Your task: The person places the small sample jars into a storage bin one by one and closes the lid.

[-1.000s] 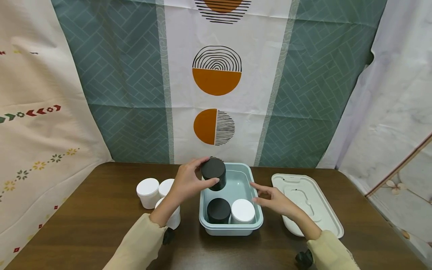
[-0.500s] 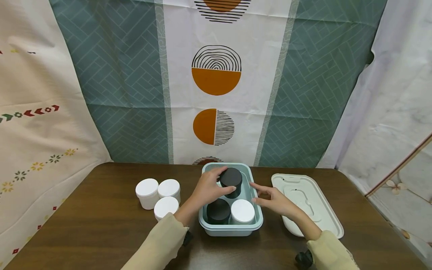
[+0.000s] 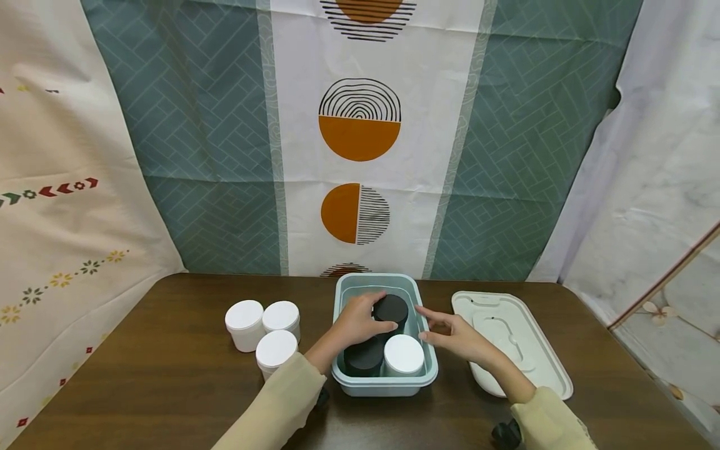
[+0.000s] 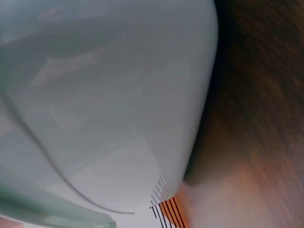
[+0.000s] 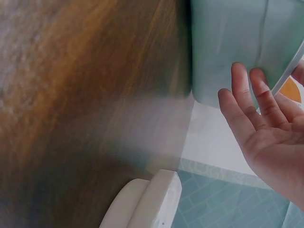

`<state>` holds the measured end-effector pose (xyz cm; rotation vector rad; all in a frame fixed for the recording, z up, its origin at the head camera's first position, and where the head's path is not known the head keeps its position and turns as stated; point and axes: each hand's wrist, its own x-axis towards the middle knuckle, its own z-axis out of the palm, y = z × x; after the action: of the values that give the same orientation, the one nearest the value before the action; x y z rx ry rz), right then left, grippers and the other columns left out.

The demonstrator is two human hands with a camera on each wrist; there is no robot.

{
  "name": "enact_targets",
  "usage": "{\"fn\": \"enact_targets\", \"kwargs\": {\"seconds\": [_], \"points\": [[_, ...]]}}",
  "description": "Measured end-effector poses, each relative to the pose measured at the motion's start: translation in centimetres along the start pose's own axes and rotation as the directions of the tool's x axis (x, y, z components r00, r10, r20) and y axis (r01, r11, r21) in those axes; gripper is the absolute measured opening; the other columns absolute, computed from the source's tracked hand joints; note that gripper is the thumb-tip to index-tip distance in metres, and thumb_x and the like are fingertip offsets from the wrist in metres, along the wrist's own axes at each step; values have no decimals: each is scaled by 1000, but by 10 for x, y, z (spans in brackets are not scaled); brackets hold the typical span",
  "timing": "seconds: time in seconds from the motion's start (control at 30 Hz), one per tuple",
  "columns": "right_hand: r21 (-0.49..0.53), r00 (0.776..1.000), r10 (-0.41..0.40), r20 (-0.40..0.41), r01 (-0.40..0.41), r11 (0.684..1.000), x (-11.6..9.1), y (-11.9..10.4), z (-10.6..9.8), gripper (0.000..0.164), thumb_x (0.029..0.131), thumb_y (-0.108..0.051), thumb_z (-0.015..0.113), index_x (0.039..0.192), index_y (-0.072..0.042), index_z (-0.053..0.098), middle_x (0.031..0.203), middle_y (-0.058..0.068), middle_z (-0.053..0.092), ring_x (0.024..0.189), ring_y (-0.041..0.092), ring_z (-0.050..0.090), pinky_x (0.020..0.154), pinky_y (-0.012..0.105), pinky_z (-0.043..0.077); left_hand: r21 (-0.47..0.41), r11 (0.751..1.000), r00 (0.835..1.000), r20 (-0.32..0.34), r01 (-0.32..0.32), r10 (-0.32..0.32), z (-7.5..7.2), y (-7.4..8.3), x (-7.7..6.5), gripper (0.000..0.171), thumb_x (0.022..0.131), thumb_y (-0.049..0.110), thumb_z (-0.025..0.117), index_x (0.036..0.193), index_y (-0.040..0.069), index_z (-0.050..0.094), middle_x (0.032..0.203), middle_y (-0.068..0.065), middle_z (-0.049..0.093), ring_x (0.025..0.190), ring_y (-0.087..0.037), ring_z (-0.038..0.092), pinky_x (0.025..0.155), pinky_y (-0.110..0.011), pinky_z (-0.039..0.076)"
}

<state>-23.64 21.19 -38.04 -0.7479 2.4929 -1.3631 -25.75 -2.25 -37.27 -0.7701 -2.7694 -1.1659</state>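
Printed fabric encloses a dark brown wooden table (image 3: 169, 387), beginning at the far left with a cream cloth (image 3: 62, 137) that carries rows of small flowers and red chevrons; next to it, behind the table, hangs a teal-and-white curtain (image 3: 304, 169) with orange and black-lined circles. On the left of the table three white jars stand upright in a close cluster: one farthest left (image 3: 244, 325), one beside it toward the back (image 3: 282, 319), and one nearest the front (image 3: 275, 351), partly hidden by the pale yellow left sleeve (image 3: 281, 400). To their right, the left hand (image 3: 359, 322) reaches over the side of a light blue plastic bin (image 3: 384, 389) and grasps a black canister (image 3: 392, 309) between thumb and fingers. That canister is inside the bin, upright, behind a second black canister (image 3: 362, 357) at the front left and a white-topped jar (image 3: 404, 355) at the front right. The right hand (image 3: 450, 331) is at the bin's right rim, its fingers loosely extended against the side rather than clenched. Beyond it, a white rectangular lid (image 3: 514, 334) lies on the table, partly beneath the right forearm, and a marble-patterned white cloth (image 3: 647, 169) hangs at the far right.
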Motion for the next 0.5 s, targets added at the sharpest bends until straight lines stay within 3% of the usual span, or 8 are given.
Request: {"fn": "enact_targets", "kwargs": {"seconds": [0.27, 0.5], "points": [[-2, 1000, -3, 0, 3, 1000, 1, 3, 1, 59, 89, -20, 59, 138, 1, 35, 90, 10, 58, 85, 17, 56, 75, 25, 47, 33, 999, 996, 92, 17, -20, 1, -1, 2, 65, 78, 28, 72, 129, -4, 47, 129, -17, 51, 116, -28, 49, 93, -43, 42], [13, 1000, -9, 3, 9, 1000, 0, 1, 1, 58, 89, -19, 59, 138, 3, 35, 90, 10, 58, 84, 15, 57, 75, 24, 46, -5, 999, 987, 154, 44, -43, 0, 1, 4, 59, 83, 27, 66, 130, -3, 47, 130, -15, 51, 117, -27, 49, 94, -42, 41]]}}
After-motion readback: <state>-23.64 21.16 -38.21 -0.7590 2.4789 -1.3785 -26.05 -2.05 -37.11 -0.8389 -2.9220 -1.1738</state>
